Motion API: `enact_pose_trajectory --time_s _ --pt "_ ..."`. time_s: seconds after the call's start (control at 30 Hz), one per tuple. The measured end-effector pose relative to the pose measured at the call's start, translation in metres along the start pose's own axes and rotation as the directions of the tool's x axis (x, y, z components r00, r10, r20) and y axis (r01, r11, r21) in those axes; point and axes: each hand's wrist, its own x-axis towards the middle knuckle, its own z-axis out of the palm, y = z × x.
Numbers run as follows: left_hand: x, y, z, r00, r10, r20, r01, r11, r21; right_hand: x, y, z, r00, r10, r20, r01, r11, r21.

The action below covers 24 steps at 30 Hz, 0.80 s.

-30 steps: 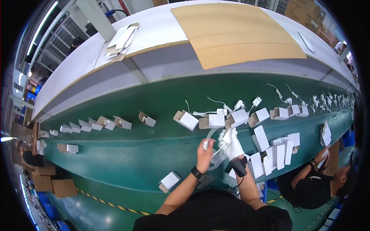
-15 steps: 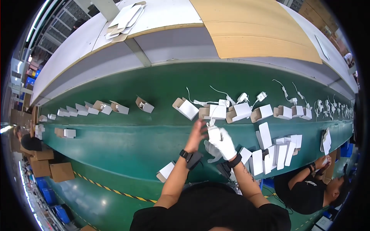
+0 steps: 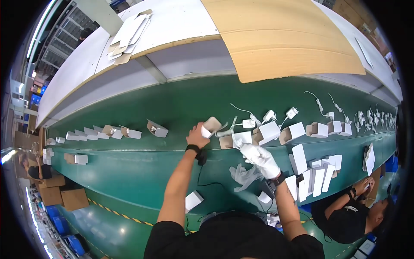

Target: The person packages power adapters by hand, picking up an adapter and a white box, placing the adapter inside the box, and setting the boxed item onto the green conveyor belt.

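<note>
At the row of small white boxes, my bare left hand (image 3: 197,137) is closed around an open box (image 3: 211,126), its brown inner flap showing. My right hand (image 3: 262,160), in a white glove, is closed on a white charger with its cable, just to the right of that box. Most of the charger is hidden by the glove; part of the white cable (image 3: 234,126) rises beyond the fingers, in front of another open box (image 3: 241,138). A crumpled clear plastic bag (image 3: 245,177) lies on the green bench near my right wrist.
More open boxes (image 3: 157,128) line the green surface to the left and right. White chargers (image 3: 291,113) with cables lie behind them. Several boxes (image 3: 317,177) stand grouped at the right, near a co-worker (image 3: 349,211). A cardboard sheet (image 3: 284,39) overhangs the shelf above.
My left hand has moved left and forward from beside the charger and taken hold of an open box. My right hand has shifted slightly right, leaving the plastic bag lying on the bench.
</note>
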Motion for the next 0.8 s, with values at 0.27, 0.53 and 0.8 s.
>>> enact_pose_trajectory --time_s 0.27,0.53,0.8 --pt "-0.084 0.025 -0.097 0.766 0.625 0.148 -0.627 0.778 -0.041 0.045 -0.044 0.044 0.915 -0.095 0.392 0.403 0.174 -0.898" --pt "-0.116 0.011 -0.068 0.746 0.655 0.116 -0.501 0.668 -0.551 0.029 -0.042 0.049 0.777 0.099 0.621 0.629 -0.11 -0.77" --pt "-0.139 0.021 -0.042 0.673 0.737 0.061 -0.581 0.579 -0.572 0.007 -0.015 0.064 0.787 0.153 0.598 0.613 -0.08 -0.786"
